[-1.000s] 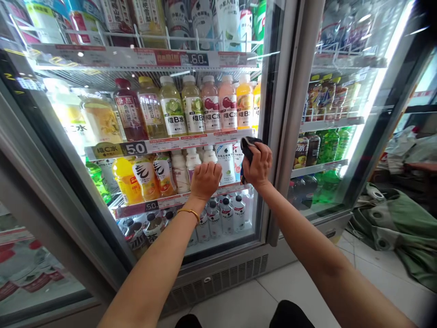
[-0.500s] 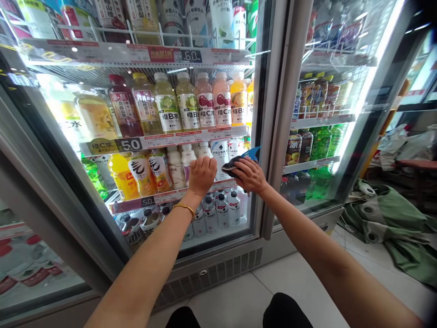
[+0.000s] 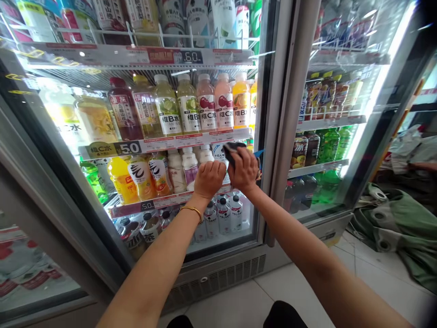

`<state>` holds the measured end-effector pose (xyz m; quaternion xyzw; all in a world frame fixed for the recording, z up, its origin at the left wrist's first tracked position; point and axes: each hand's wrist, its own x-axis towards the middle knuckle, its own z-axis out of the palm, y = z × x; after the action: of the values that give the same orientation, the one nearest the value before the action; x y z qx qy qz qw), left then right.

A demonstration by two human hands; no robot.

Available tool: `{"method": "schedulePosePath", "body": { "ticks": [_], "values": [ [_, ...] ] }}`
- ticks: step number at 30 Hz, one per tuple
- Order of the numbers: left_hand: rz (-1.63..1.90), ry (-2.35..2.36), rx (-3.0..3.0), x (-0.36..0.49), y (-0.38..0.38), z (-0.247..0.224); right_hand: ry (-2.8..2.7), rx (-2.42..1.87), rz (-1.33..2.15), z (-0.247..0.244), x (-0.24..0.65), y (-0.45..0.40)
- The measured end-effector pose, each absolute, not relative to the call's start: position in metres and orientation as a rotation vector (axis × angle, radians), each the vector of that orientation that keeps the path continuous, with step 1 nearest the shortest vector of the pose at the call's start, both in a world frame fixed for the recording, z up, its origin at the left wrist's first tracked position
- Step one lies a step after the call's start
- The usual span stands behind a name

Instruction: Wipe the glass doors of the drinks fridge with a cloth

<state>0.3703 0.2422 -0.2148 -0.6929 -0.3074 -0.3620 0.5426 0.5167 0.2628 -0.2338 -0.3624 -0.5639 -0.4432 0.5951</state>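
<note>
My right hand (image 3: 244, 169) is closed around a dark grey cloth (image 3: 232, 150), which it presses towards the glass door of a drinks fridge. Part of the cloth bunches up above the fingers. A blue pointed patch (image 3: 260, 155) shows just right of that hand; I cannot tell whether it belongs to the cloth. Close by on the left, my left hand (image 3: 210, 178) is a fist with its knuckles up and a gold bangle (image 3: 192, 210) on the wrist. Its palm and thumb are hidden, so anything inside cannot be seen. Behind both hands stand white-capped bottles (image 3: 190, 165).
Shelves of bottled drinks (image 3: 167, 105) fill the fridge. A metal door frame (image 3: 290, 114) stands to the right of my hands, with a second drinks section (image 3: 327, 136) beyond it. A vent grille (image 3: 235, 273) runs below. Green canvas (image 3: 392, 218) lies heaped on the tiled floor at right.
My right hand has drawn in from flatter, spread fingers to a tighter curl, with the cloth now bunched higher. My left fist has shifted slightly right and down. The view has turned a little.
</note>
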Motion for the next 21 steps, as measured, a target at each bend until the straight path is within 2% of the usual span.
{"method": "schedulePosePath", "body": {
  "ticks": [5,9,16,21],
  "values": [
    [-0.859,-0.718,-1.677,0.37,0.243,-0.215,-1.68,-0.609,-1.231,-0.27,0.571,0.261],
    [-0.858,-0.731,-1.696,0.37,0.244,-0.216,-1.59,-0.67,-1.204,-0.266,0.6,0.263],
    [-0.877,-0.724,-1.671,0.371,0.245,-0.218,-1.026,-0.963,-0.884,-0.22,0.539,0.267],
    [-0.874,-0.761,-1.687,0.372,0.244,-0.219,-1.3,-0.88,-0.969,-0.235,0.513,0.263]
  ]
}}
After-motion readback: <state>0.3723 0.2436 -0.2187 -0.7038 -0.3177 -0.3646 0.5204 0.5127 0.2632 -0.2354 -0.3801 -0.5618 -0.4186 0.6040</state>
